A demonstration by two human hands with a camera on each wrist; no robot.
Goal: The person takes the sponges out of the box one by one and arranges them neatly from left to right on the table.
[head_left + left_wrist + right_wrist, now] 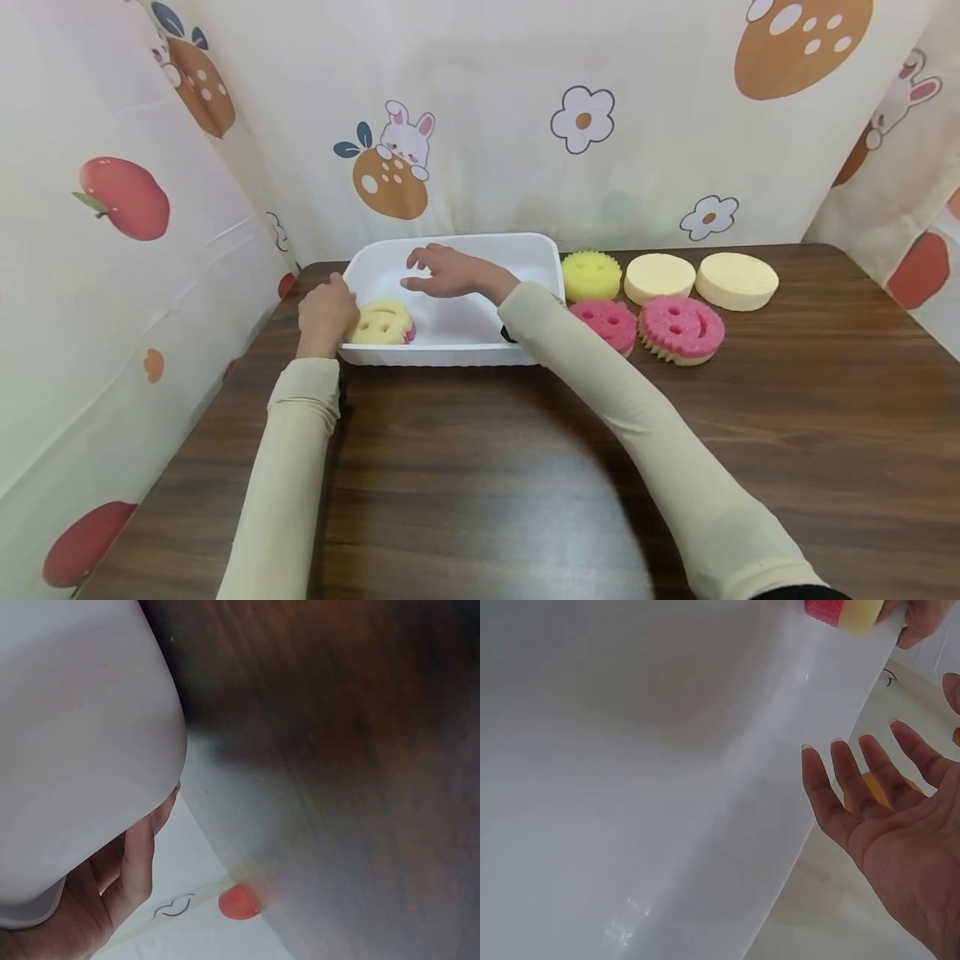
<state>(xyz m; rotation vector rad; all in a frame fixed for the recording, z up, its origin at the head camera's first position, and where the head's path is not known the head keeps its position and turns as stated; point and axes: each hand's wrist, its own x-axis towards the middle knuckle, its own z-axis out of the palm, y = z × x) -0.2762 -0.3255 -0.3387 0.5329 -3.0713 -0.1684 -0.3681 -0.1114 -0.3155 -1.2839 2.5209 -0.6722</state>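
left hand (325, 310) gripping the tub (457, 354) corner beside a sponge (381, 322) (smiley face, no writing) | right hand (444, 271) hovering inside, fingers spread, holding nothing

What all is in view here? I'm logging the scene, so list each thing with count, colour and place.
White tub: one, white, at the back left of the table.
Smiley sponge in tub: one, yellow face with a pink underside, in the tub's front left corner.
Yellow smiley sponge: one, yellow, just right of the tub.
Pink smiley sponges: two, pink, in front of the yellow one.
Plain round sponges: two, pale yellow, in the back row to the right.
Table: one, dark wood grain.
Curtain: cream, printed with rabbits, flowers and fruit, on three sides.
Left hand: grips the tub's left front rim.
Right hand: fingers spread, above the tub, holding nothing.
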